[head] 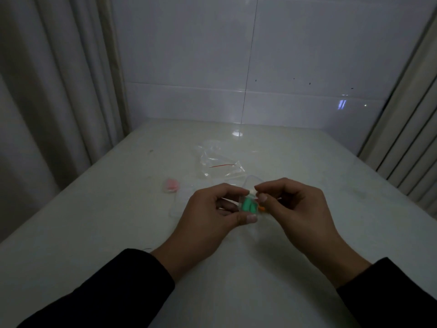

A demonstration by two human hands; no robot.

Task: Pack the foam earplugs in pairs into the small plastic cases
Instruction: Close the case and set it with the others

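Both of my hands are raised just above the middle of the table [295,162], meeting over its centre line. My left hand [208,214] pinches a small clear plastic case [246,197] between thumb and curled fingers; a pair of green earplugs [248,205] sits inside it, long axes running roughly toward and away from me, slightly tilted. My right hand [290,202] has thumb and forefinger curled and closed at the case's upper right edge, on what looks like the lid or its hinge; I cannot tell for certain which part it grips. A bit of orange [261,208] shows just below the right thumb, probably another earplug, too hidden to confirm. The case lies directly between the hands, touching both, so neither is nearer. Judgement: the next move is closing the lid, the right hand folding it toward the left. Beyond the hands, toward the far edge, lies a crumpled clear bag [220,162]; toward the left edge a case holding pink earplugs [171,185], and near it an empty-looking clear case [179,202]. Open table lies toward the near edge and the right edge.
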